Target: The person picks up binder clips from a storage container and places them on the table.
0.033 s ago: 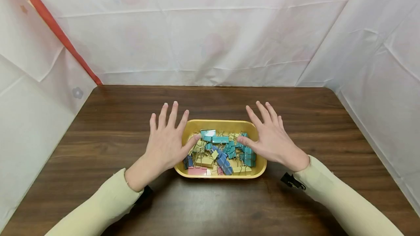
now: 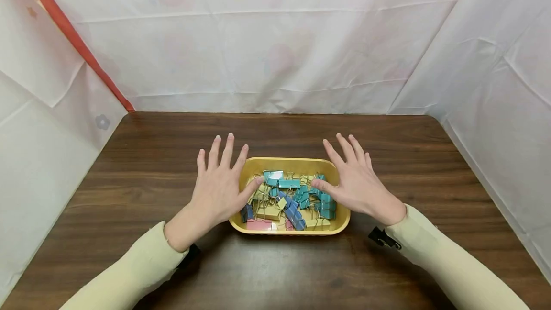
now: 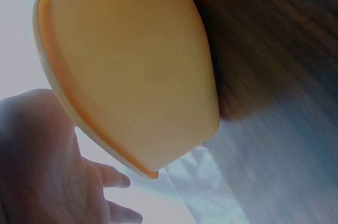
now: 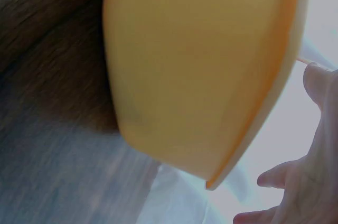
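A yellow plastic basin (image 2: 297,162) stands on the table, holding a jumble of binder clips in teal, blue, yellow and pink. Over its left end is my left hand (image 2: 217,190), fingers straight and spread, the thumb reaching above the clips. My right hand (image 2: 359,183) is spread in the same way over the right end, its thumb above the teal clips (image 2: 327,205). Neither hand grips anything. Both wrist views show the basin's outer wall (image 3: 137,71) close by, with the left palm (image 3: 42,155) and the right hand (image 4: 311,166) beyond its rim.
The dark wood-grain table (image 2: 275,271) spreads around the basin. White patterned cloth (image 2: 267,37) hangs behind it and at both sides, with a red strip (image 2: 73,32) at the left corner. Black clips (image 2: 383,238) sit by the sleeve cuffs.
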The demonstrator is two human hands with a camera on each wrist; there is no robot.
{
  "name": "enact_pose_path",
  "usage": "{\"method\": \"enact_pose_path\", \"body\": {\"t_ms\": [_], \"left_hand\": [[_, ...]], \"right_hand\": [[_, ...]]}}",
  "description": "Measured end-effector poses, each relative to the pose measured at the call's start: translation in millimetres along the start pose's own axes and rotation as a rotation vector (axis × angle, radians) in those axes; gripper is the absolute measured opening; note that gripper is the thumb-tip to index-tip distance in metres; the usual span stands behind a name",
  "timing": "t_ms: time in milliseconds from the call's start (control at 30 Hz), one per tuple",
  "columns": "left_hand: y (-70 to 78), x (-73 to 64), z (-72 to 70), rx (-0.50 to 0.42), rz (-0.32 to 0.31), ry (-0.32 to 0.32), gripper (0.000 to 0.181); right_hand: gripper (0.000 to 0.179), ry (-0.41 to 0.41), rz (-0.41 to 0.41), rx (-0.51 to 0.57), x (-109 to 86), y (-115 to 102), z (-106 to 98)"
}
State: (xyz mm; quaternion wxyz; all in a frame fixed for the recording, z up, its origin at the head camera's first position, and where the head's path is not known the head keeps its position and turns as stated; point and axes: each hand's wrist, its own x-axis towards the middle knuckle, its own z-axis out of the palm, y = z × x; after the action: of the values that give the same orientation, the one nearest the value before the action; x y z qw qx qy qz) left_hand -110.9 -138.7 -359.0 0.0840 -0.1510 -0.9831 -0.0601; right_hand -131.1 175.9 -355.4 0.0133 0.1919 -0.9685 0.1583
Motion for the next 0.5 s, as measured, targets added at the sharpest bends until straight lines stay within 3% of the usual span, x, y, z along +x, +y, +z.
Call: {"method": "enact_pose_path", "body": {"t_ms": [500], "left_hand": [[0.6, 2.6, -7.8, 0.021, 0.009, -0.004, 0.085]], "right_hand": [[0.094, -0.004, -0.024, -0.009, 2.0, -1.7, -6.0]]}}
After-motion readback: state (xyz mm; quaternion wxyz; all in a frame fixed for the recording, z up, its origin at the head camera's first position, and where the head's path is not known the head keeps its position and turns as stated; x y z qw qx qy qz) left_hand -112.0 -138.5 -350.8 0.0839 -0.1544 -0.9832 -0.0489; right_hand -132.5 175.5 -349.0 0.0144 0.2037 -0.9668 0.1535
